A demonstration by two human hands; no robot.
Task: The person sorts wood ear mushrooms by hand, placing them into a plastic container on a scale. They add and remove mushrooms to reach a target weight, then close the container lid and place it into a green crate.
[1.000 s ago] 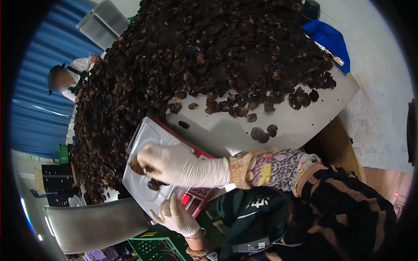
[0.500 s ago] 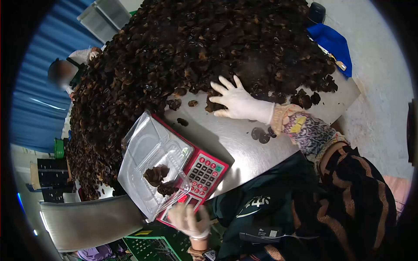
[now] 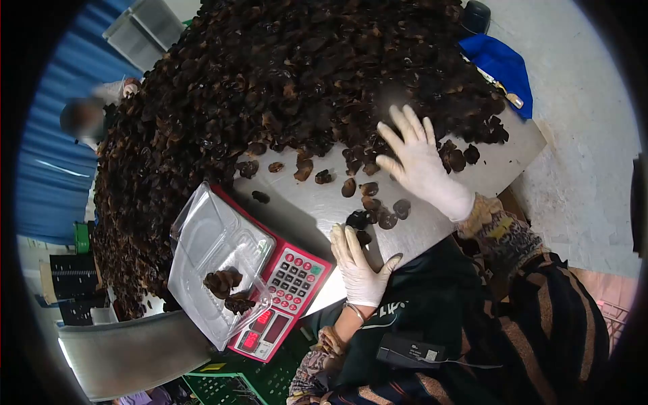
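Observation:
Both of my hands wear white gloves. My left hand [image 3: 361, 266] lies open at the near edge of the metal table [image 3: 304, 196], fingertips beside a few loose wood ear mushrooms [image 3: 388, 219]. Its fingers are stretched out and the thumb is apart. My right hand [image 3: 418, 162] is open with fingers spread, over the edge of a large heap of dark wood ear mushrooms [image 3: 304, 81]. To the left, a red digital scale [image 3: 297, 280] carries an open clear plastic clamshell box [image 3: 202, 297] with a few mushroom pieces [image 3: 223, 283] in it. Red digits glow on its display.
Another person [image 3: 84, 118] stands at the heap's far left side. A blue cloth [image 3: 506, 71] hangs at the table's right corner near a black object [image 3: 476, 17]. Green crates [image 3: 226, 385] sit below, beside a curved metal panel [image 3: 135, 354].
My left hand has moved from the scale's display to the table edge. My right hand has shifted right, and more loose mushrooms now lie on the metal in front of the heap.

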